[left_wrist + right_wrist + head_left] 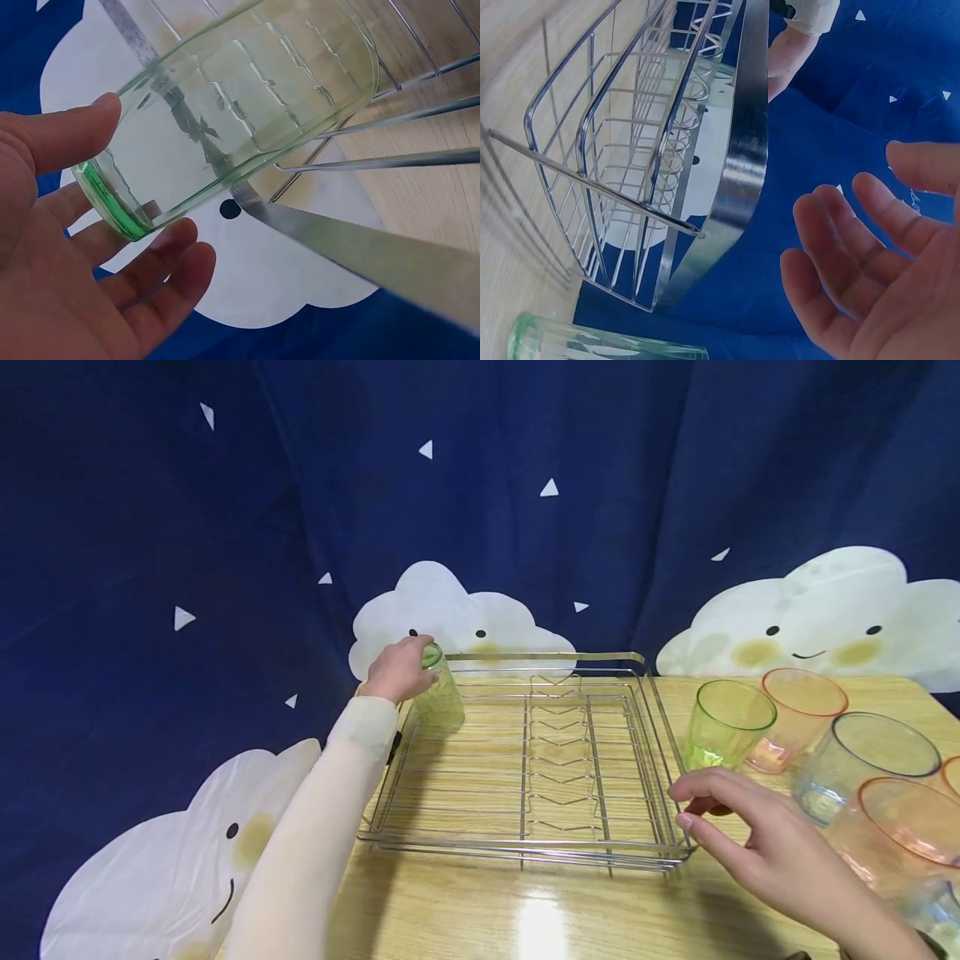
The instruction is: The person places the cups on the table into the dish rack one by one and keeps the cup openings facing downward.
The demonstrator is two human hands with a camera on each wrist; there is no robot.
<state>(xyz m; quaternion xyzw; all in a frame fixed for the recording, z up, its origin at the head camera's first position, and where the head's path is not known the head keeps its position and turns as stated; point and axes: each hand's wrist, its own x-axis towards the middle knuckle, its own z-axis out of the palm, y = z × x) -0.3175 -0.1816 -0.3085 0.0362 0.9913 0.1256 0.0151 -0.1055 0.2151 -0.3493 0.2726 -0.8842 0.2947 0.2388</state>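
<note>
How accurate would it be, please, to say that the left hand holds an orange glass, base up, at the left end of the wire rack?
Only the colour is wrong: the glass is green, as the left wrist view shows. The left hand does hold it base up at the left end of the wire rack.

clear drop from above into the wire rack [480,841], crowded at both sides
a hand could lower into its middle past zigzag dividers [558,744]; the upturned green glass [444,700] and left hand [400,670] block the back left, a raised metal band [525,657] edges the back, and the right hand [765,843] (near the rim) and tumblers [726,735] crowd the right.
</note>
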